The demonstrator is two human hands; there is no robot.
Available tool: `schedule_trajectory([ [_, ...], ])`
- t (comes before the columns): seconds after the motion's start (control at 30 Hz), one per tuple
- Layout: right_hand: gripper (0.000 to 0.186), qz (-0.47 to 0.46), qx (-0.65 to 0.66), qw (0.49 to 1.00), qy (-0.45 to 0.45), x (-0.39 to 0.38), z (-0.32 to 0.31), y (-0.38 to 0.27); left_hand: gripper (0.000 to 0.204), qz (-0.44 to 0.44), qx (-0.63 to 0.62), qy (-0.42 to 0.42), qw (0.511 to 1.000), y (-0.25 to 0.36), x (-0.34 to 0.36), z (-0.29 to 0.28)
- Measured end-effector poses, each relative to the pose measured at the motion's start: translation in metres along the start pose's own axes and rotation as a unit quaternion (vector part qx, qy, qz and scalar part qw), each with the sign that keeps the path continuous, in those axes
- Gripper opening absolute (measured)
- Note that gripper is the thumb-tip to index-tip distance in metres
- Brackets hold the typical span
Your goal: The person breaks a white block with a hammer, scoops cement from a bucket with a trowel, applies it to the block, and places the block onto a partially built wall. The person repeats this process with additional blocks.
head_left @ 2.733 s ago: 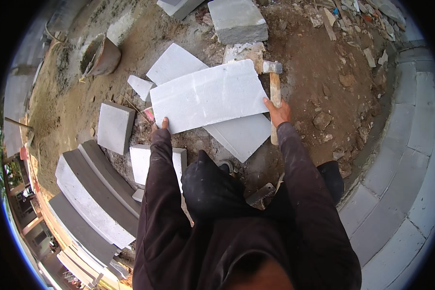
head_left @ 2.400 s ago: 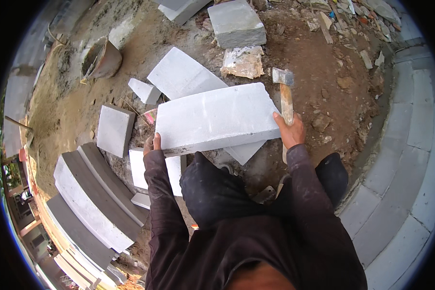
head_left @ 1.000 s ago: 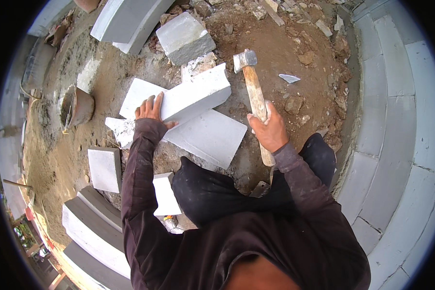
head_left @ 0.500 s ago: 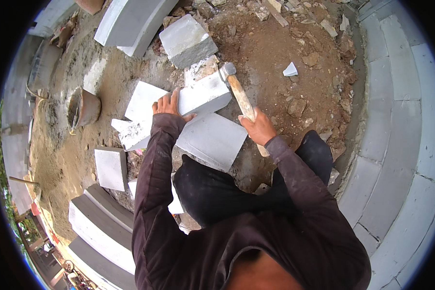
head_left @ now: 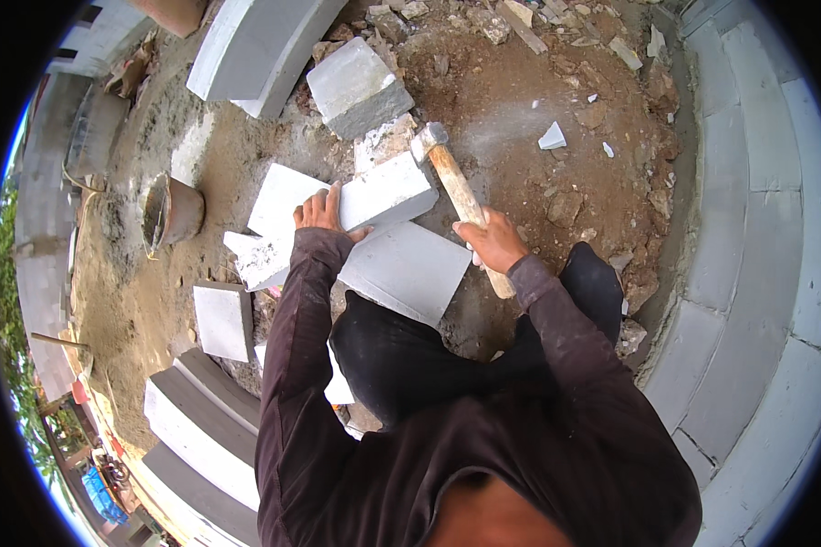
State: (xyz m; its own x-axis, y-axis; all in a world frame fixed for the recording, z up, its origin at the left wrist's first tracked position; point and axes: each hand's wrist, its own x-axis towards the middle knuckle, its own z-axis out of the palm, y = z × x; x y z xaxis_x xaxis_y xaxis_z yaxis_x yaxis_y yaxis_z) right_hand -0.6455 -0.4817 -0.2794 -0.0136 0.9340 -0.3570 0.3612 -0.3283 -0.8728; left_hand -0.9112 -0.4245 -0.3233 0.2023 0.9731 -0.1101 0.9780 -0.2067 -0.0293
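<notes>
My left hand (head_left: 324,211) grips the upper side of a long white block (head_left: 383,191), thumb on its near face and fingers bent over it. My right hand (head_left: 490,237) is closed round the wooden handle of a hammer (head_left: 449,169), whose metal head rests at or just by the block's right end. Other white slabs (head_left: 401,269) lie crossed beneath and around this block, and a rough broken piece (head_left: 260,260) sits to its left.
A squared block (head_left: 358,87) and curved blocks (head_left: 246,50) lie beyond, more curved pieces (head_left: 201,419) at lower left. A bucket (head_left: 178,210) stands left, a single square block (head_left: 223,319) nearer. Rubble lines the back right; a paved curved block edge (head_left: 743,255) runs along the right.
The long block, held flat by both hands earlier, now sits narrower and angled under my left hand. The hammer head has come to its end, and small white chips have appeared on the dirt right.
</notes>
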Motion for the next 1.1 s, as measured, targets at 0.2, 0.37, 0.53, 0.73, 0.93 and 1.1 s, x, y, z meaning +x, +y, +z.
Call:
schedule_trajectory([
  [0.2,0.021,-0.281,0.126,0.918,0.25,0.015,-0.034,-0.01,0.094,-0.002,-0.01,0.009,1.0,0.0,0.001,0.003],
  [0.37,0.051,0.118,-0.151,0.981,-0.033,-0.005,0.001,0.009,0.095,-0.006,0.0,-0.012,1.0,0.0,0.0,0.002],
  [0.53,0.038,-0.108,0.1,0.983,0.114,0.016,-0.04,0.014,0.098,-0.011,-0.002,-0.011,1.0,0.003,0.003,0.0],
  [0.73,0.035,-0.017,0.075,0.992,0.101,0.01,0.002,0.027,0.1,-0.012,0.001,-0.006,1.0,0.004,0.001,0.0],
  [0.93,0.039,-0.119,-0.024,0.98,0.16,0.027,-0.003,0.051,0.099,-0.009,0.005,-0.018,1.0,0.003,0.002,0.003],
  [1.1,0.041,-0.06,0.043,0.988,0.134,0.026,0.005,0.039,0.099,-0.014,0.002,-0.007,1.0,0.003,0.001,0.004],
])
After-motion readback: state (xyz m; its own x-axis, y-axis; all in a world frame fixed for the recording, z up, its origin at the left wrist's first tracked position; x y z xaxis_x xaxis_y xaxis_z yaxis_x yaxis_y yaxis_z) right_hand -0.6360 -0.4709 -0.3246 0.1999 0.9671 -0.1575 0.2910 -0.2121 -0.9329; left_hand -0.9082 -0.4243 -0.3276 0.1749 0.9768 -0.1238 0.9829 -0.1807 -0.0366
